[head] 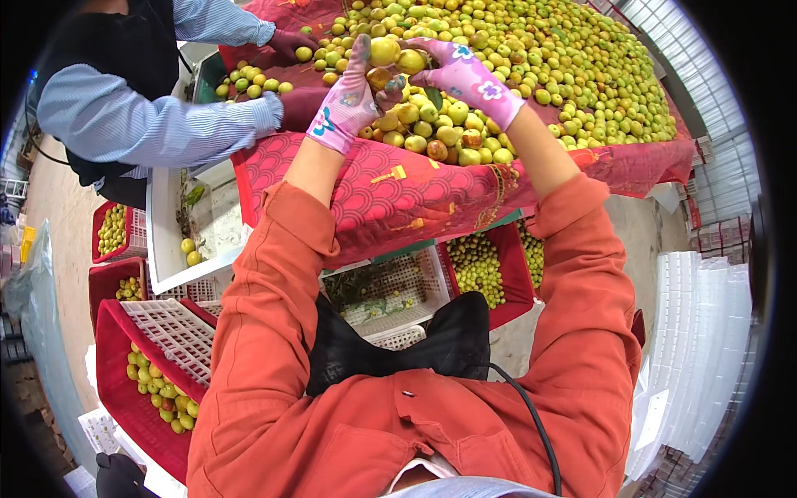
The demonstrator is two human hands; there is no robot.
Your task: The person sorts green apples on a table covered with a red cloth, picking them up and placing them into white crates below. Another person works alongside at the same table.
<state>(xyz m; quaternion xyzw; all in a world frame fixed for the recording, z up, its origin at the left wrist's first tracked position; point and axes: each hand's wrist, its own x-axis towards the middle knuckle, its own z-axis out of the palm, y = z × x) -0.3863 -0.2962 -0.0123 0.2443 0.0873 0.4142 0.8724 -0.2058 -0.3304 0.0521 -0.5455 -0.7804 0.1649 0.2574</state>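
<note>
My left hand (345, 106), in a pink flowered glove, curls around a brownish jujube (377, 79), its thumb raised beside a larger yellow-green jujube (384, 51). Facing it, my right hand (470, 78) wears a matching glove and has its fingers on another yellowish jujube (411, 61). Both hands are above a near pile of jujubes (457, 134) at the front of a table covered with a red patterned cloth (411, 187). A green leaf (434, 98) hangs just below my right fingers. How many fruits each palm holds is partly hidden.
A co-worker's gloved hands (292, 46) reach among fruit at the left. A large heap of jujubes (560, 68) spreads over the table's far side. Below are a white tray (215, 221), a plastic crate (398, 299) and red-lined crates of fruit (479, 267). White stacked packaging (700, 348) stands right.
</note>
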